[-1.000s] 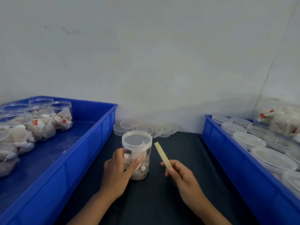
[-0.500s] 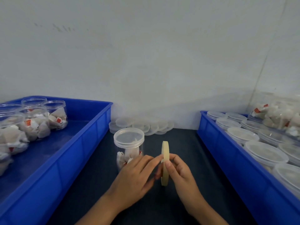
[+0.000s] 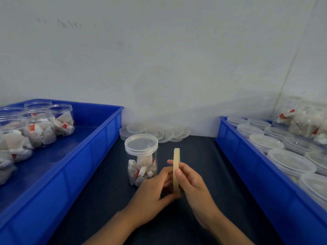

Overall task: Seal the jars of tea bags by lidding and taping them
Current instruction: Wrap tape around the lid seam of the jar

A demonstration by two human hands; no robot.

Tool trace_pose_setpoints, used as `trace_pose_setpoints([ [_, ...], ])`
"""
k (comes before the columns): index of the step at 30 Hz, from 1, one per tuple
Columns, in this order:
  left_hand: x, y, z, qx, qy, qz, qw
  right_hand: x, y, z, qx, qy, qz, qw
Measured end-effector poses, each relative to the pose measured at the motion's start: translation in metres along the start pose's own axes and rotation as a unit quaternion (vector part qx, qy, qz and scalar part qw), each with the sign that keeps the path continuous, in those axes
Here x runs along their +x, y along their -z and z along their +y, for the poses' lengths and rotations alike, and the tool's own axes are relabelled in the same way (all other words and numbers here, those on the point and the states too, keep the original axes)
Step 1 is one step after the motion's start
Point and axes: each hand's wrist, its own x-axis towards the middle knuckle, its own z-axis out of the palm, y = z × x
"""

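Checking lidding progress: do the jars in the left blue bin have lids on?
No, the jars in the left bin stand with open rims, while the jar on the table carries a lid.

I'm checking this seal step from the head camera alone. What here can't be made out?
- Tape roll: seen edge-on, its free end hidden behind the left hand and right hand.
- Lidded jar: lower right covered by the left hand.
- Left bin and right bin: cut off by the frame edges.
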Motion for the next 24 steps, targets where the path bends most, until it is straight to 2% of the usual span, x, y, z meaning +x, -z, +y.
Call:
trace_pose_setpoints([
  [5,-0.0003,0.0001,-0.0048,-0.088,0.015,0.063,0.994,0.0002,0.0030,-0.0031,-0.014,0.020,-0.050,0.998],
  [10,-0.0007,0.0003,-0.0031,-0.111,0.027,0.062,0.992,-0.0005,0.0050,-0.0029,-0.018,0.028,-0.052,0.998],
  [15,-0.0025,0.0020,-0.0018,0.001,0.003,0.037,0.999,-0.0025,0.0066,-0.0010,0.009,0.008,-0.023,1.000],
  [17,-0.0026,0.0027,-0.0009,0.048,0.000,0.024,0.999,-0.0025,0.0060,0.0003,0.051,0.001,0.000,0.999],
  [19,-0.0026,0.0041,-0.0016,0.048,0.020,0.003,0.999,-0.0018,0.0047,0.0016,0.093,-0.006,0.020,0.995],
  [21,-0.0032,0.0056,-0.0001,-0.056,0.059,-0.031,0.996,-0.0015,0.0057,0.0032,0.067,0.012,0.007,0.998],
  [24,-0.0040,0.0082,0.0044,-0.265,0.104,-0.033,0.958,-0.0030,0.0090,0.0040,-0.052,0.062,-0.092,0.993],
])
